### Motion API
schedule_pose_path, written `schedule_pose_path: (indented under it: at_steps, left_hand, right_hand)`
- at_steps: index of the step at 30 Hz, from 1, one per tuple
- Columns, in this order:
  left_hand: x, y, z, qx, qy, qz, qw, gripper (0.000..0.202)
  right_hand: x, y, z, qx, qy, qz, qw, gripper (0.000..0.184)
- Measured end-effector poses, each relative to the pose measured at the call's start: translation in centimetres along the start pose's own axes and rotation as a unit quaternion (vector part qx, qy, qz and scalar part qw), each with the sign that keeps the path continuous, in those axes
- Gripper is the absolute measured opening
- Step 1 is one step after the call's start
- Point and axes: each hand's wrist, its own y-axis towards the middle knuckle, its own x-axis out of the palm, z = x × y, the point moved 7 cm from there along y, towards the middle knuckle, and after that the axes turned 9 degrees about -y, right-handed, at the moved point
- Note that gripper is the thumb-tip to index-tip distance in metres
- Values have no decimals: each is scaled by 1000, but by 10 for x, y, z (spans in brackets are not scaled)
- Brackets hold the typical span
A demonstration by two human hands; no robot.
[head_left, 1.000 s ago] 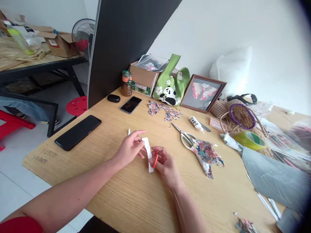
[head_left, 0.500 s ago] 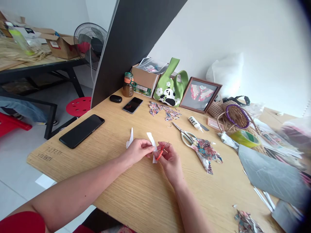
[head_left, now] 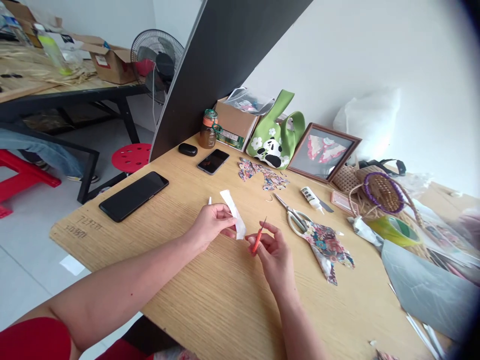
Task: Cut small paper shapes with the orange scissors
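Observation:
My left hand pinches a white strip, which stands slanting up from its fingertips over the table. In my right hand is a small orange-handled pointed tool. Its thin dark tip points up and away; I cannot make out its exact kind. The fingers are closed around its handle, just right of the strip's lower end and apart from it. Behind my left hand the end of another white piece shows. Large scissors with white handles lie to the right, against a floral fabric piece.
On the wooden table are a large black phone, a smaller phone, floral scraps and a glue bottle. Behind stand a drink bottle, green panda bag and picture frame. Baskets crowd the right.
My right hand with the orange-handled tool has drawn back to the right, away from the strip. More of the strip shows, still in my left hand. The view has shifted left.

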Motion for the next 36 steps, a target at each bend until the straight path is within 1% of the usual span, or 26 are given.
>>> schedule_pose_path:
  at_steps: [3,7,10,16,19,23,28,36]
  left_hand:
    - [-3,2,5,8,-22,16,1000,27]
    - [-7,2,12,22,-20,35,999,24]
    - [-8,0,14,26,-11,42,999,23]
    - [-8,0,16,46,-20,46,998,28]
    - [-8,0,17,54,-25,48,997,28]
    - [-7,0,19,56,-28,49,997,34]
    - [-7,0,18,53,-31,45,997,46]
    - [-7,0,16,39,-7,46,998,46]
  right_hand:
    - [4,-3,2,48,6,-4,999,51]
    - [10,-7,4,86,-8,-37,996,46]
    - [14,-9,5,93,4,-54,994,43]
    - [20,-12,8,84,4,-96,992,36]
    - [23,-14,9,87,8,-120,989,37]
    - [29,-17,12,119,5,-152,981,43]
    - [31,-19,12,145,-2,-154,977,48]
    - [33,-19,11,139,26,-162,977,45]
